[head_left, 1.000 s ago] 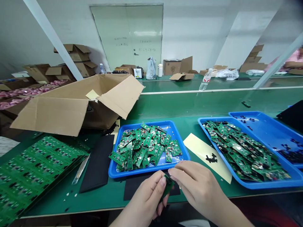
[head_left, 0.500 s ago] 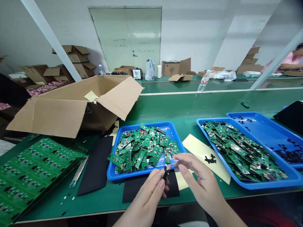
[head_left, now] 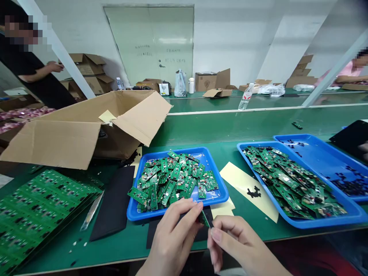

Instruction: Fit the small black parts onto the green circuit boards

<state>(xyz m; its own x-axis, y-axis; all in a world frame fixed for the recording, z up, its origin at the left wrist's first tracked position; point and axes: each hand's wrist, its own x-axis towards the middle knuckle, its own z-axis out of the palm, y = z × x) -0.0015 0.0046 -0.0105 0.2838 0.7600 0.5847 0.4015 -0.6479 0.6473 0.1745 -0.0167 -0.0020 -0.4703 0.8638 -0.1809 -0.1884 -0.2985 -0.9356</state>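
Just in front of the middle tray, my left hand (head_left: 175, 232) holds a small green circuit board (head_left: 205, 219), tilted and seen nearly edge-on. My right hand (head_left: 240, 241) is closed, thumb and fingertips pinching at the board's near right end. Whether a smaller part sits between those fingertips is hidden. Beyond my hands, a blue tray (head_left: 222, 197) holds a heap of similar green boards (head_left: 176, 174). Small black parts (head_left: 253, 192) lie on a pale yellow sheet (head_left: 266, 205) to the right. A black sheet (head_left: 151, 234) is partly covered by my left hand.
A second blue tray (head_left: 319, 223) of boards and another with black parts (head_left: 349, 188) stand right. Left are stacked board panels (head_left: 43, 214), a black pad (head_left: 112, 207) and an open carton (head_left: 54, 140). A bottle (head_left: 245, 99) stands behind. A person (head_left: 31, 65) stands far left.
My right hand has come down from the tray's edge and closed at the board's end. The left hand has turned, its fingers now over the board. A person has come into view far left.
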